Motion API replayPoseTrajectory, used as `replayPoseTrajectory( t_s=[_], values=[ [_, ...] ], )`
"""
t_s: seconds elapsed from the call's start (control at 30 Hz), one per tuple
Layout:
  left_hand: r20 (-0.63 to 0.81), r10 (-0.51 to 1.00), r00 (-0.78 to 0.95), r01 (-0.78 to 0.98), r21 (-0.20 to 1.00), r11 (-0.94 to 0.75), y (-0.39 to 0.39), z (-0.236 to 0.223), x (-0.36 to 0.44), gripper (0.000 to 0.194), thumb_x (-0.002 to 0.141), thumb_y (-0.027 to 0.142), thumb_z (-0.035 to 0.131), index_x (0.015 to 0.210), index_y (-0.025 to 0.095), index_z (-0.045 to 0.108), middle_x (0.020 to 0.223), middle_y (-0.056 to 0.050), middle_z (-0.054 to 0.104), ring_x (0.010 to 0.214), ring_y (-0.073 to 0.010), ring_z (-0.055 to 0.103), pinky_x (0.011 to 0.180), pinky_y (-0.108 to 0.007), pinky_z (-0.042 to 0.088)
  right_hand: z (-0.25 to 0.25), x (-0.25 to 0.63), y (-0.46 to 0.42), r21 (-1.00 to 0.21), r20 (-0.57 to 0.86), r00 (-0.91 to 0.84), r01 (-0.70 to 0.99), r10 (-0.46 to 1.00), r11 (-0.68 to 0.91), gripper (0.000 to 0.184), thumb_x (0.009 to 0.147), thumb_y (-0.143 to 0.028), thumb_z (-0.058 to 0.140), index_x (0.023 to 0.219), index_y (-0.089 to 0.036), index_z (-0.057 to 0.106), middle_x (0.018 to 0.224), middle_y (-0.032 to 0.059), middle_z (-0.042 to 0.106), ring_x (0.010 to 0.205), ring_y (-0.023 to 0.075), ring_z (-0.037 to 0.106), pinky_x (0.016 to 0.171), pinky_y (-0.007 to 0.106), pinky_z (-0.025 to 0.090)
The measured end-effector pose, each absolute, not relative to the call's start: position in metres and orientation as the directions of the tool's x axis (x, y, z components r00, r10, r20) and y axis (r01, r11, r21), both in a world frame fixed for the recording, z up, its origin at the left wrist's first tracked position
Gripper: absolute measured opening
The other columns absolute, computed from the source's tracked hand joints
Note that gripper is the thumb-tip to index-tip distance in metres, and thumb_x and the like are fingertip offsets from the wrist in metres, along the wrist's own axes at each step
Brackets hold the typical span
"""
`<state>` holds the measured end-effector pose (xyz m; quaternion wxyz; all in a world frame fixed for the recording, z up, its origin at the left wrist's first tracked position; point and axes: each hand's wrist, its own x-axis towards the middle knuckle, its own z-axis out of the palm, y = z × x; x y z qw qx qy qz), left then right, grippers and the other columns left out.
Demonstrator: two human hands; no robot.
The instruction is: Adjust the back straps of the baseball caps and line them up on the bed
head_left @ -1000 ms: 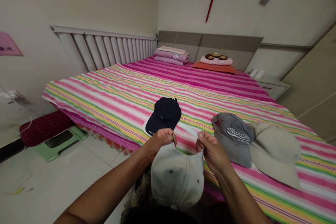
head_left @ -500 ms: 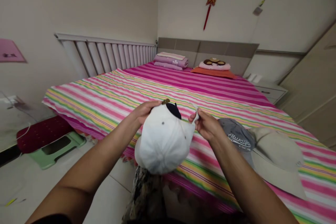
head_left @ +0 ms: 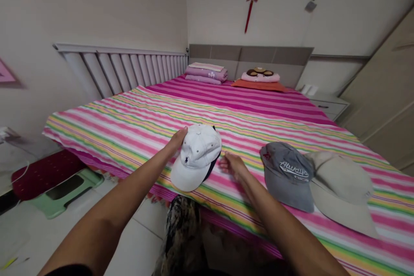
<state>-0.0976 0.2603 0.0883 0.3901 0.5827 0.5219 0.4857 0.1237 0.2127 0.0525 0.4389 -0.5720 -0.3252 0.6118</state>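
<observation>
Our left hand (head_left: 178, 138) grips the white cap (head_left: 200, 146) over the navy cap (head_left: 211, 169) on the bed (head_left: 129, 116). Our right hand (head_left: 233, 164) is open beside them, left of 2 other caps.

Single head-worn view, facing forward and down over the bed (head_left: 129, 114).

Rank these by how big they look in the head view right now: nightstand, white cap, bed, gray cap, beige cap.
Bed
Beige cap
Gray cap and white cap: too alike to rank
Nightstand
</observation>
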Motion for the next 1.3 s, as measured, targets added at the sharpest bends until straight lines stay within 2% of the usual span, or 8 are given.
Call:
replayPoseTrajectory(
  t_s=[0.33,0.5,0.57,0.7,0.77,1.03,1.17,1.3],
  values=[
    [0.548,0.824,-0.144,0.555,0.734,-0.391,0.282,0.102,-0.072,0.009,0.066,0.025,0.056,0.062,0.018,0.052,0.097,-0.007,0.061,0.099,-0.0211,0.053,0.091,-0.036,0.037,0.057,0.102,0.224,-0.952,-0.307,0.050,-0.021,0.950,-0.307,0.021,0.087,-0.030,0.047,0.089,-0.012,0.056,0.073,-0.0007,0.058,0.055,0.0075,0.053,0.050,0.022,0.046],
    [0.563,0.813,-0.149,0.626,0.691,-0.363,0.263,0.095,-0.078,0.023,0.070,0.029,0.056,0.087,0.015,0.058,0.101,-0.012,0.059,0.102,-0.0259,0.052,0.090,-0.043,0.038,0.064,0.169,0.185,-0.981,-0.091,0.288,0.138,0.953,-0.135,0.012,0.074,-0.027,0.058,0.073,-0.015,0.057,0.068,0.0013,0.060,0.064,0.0151,0.056,0.061,0.029,0.045],
    [0.722,0.686,-0.095,0.711,0.532,-0.461,0.231,0.077,-0.090,0.023,0.075,0.028,0.052,0.093,0.015,0.057,0.107,-0.012,0.058,0.108,-0.0246,0.048,0.093,-0.042,0.036,0.062,0.218,0.149,-0.971,0.008,0.427,0.219,0.904,-0.094,0.012,0.068,-0.029,0.060,0.071,-0.018,0.056,0.075,0.0036,0.061,0.081,0.0219,0.056,0.073,0.034,0.042],
    [0.828,0.558,0.057,0.686,0.373,-0.624,0.151,0.022,-0.104,0.020,0.073,0.015,0.053,0.091,0.020,0.059,0.098,-0.007,0.063,0.099,-0.0209,0.055,0.086,-0.039,0.043,0.038,0.304,0.077,-0.874,0.012,0.792,0.305,0.611,-0.378,0.017,0.060,-0.033,0.062,0.060,-0.021,0.049,0.058,0.0039,0.053,0.081,0.0331,0.054,0.073,0.046,0.040],
    [0.756,0.644,0.119,0.601,0.461,-0.652,0.121,-0.001,-0.096,0.024,0.071,0.013,0.054,0.091,0.024,0.061,0.095,-0.005,0.065,0.094,-0.0209,0.058,0.084,-0.038,0.044,0.021,0.323,0.060,-0.916,-0.280,0.716,-0.001,0.639,-0.400,0.017,0.059,-0.030,0.064,0.059,-0.021,0.050,0.051,0.0034,0.052,0.070,0.0307,0.058,0.064,0.044,0.045],
    [0.021,0.969,0.248,0.114,0.992,-0.050,0.117,-0.003,0.005,0.016,0.065,0.032,0.065,0.078,0.023,0.065,0.080,-0.006,0.066,0.076,-0.0214,0.059,0.069,-0.034,0.044,0.009,0.301,0.098,-0.804,-0.349,0.427,-0.594,0.834,-0.032,0.020,0.072,-0.014,0.057,0.057,-0.023,0.047,0.047,-0.0046,0.054,0.040,0.0109,0.052,0.045,0.024,0.052],
    [-0.313,0.826,0.468,-0.270,0.840,0.471,0.147,0.014,0.039,0.042,0.066,0.047,0.063,0.092,0.015,0.059,0.093,-0.011,0.065,0.087,-0.0203,0.059,0.079,-0.033,0.042,0.014,0.281,0.083,-0.750,-0.320,0.334,-0.661,0.887,-0.022,0.011,0.067,-0.017,0.065,0.065,-0.022,0.056,0.056,-0.0035,0.060,0.045,0.0105,0.053,0.046,0.023,0.051],
    [-0.270,0.658,0.703,-0.400,0.615,0.679,0.175,0.031,0.051,0.054,0.069,0.060,0.050,0.090,0.011,0.058,0.085,-0.013,0.066,0.084,-0.0228,0.061,0.078,-0.037,0.043,0.003,0.253,0.038,-0.780,-0.240,0.128,-0.616,0.962,-0.113,0.021,0.058,-0.029,0.074,0.073,-0.022,0.062,0.068,0.0005,0.066,0.060,0.0145,0.060,0.056,0.026,0.049]
  ],
)
